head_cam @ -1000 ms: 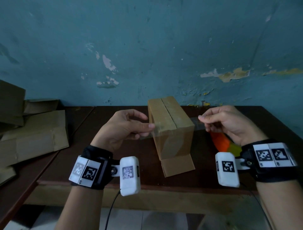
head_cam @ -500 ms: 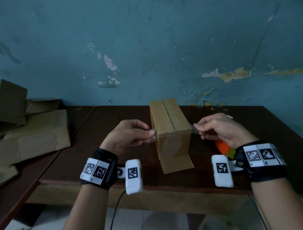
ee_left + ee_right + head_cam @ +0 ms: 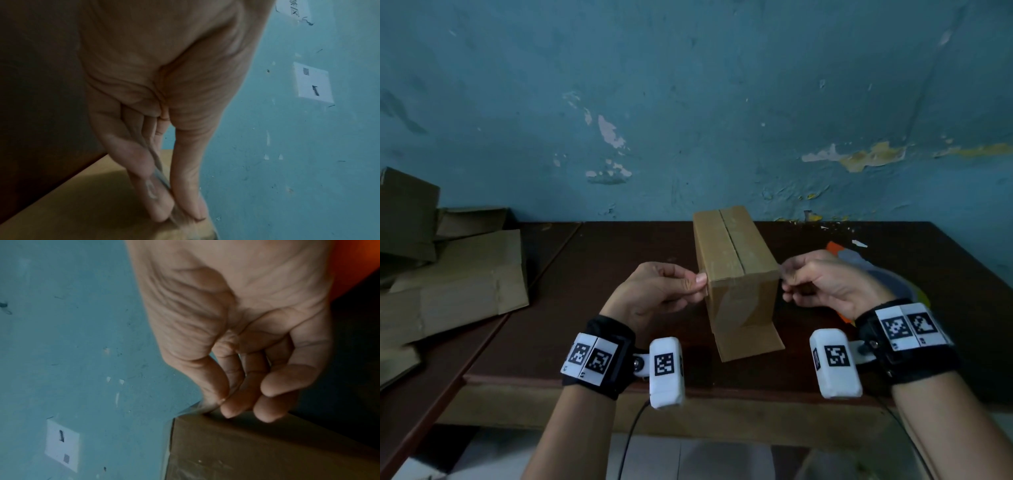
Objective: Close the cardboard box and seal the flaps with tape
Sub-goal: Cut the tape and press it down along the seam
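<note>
Since a second ago, you have brought both hands down and inward, so the tape strip (image 3: pixel 743 279) now wraps the near top edge of the cardboard box (image 3: pixel 736 260).

Head view: box upright mid-table (image 3: pixel 585 274), flaps shut; flattened cardboard (image 3: pixel 458 284) well apart, open room both sides.

Left wrist: left hand (image 3: pixel 164 146) pinches one tape end at the box corner, probably for tension.

Right wrist: right hand (image 3: pixel 246 353) pinches the other end against the edge.

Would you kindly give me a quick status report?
Both hands, left and right, pinch clear tape ends. Cardboard box upright, flaps closed. Nothing blocking.
</note>
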### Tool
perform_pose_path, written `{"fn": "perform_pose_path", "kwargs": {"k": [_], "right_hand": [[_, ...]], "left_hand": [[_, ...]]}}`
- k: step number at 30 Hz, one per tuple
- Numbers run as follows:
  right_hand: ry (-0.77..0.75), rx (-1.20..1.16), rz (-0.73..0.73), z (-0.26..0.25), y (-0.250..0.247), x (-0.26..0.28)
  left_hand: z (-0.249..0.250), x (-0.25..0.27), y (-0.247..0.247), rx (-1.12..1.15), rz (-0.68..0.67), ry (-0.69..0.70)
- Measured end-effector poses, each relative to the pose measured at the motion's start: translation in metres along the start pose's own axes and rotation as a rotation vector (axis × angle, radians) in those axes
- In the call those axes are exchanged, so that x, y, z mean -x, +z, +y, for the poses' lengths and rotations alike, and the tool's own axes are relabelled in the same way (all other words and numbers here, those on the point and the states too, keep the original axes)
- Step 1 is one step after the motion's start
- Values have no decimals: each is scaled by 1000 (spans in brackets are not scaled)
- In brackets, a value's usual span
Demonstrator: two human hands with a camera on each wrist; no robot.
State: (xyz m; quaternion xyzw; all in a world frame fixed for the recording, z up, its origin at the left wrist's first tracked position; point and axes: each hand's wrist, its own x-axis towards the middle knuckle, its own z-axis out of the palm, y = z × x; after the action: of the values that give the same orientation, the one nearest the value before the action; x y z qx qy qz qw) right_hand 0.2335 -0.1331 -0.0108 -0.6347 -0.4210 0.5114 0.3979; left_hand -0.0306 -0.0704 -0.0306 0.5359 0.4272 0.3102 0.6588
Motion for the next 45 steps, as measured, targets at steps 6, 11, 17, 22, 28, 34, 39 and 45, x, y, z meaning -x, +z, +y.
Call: {"fn": "perform_pose_path", "kwargs": {"k": [6,11,17,22,28,34,39,45], "right_hand": [[22,-29,-44,3,-1,0],[23,-40,-79,5,-3,-4],[28,-37,-96,8,-4,-7],[54,-61,-110,10,-5,-9],[83,-49,-118,14,-5,-14],[23,-39,-97,16,-9,-15],[-137,-58,79,13,-9,-18],[-540,-32,187,-2,-4,-10]], "left_hand": [[-5,-2,1,57,-13,-14],[-6,-3,4,73,-13,-15],[-12,-6,5,77,-11,5],[-13,-6,5,39,-7,-6],[-14,-5,3,-12,-3,-84],[-13,-6,2,-235,141,-35],[-1,-1,-4,-322,326,278],[15,1,13,-232,249,722]]}}
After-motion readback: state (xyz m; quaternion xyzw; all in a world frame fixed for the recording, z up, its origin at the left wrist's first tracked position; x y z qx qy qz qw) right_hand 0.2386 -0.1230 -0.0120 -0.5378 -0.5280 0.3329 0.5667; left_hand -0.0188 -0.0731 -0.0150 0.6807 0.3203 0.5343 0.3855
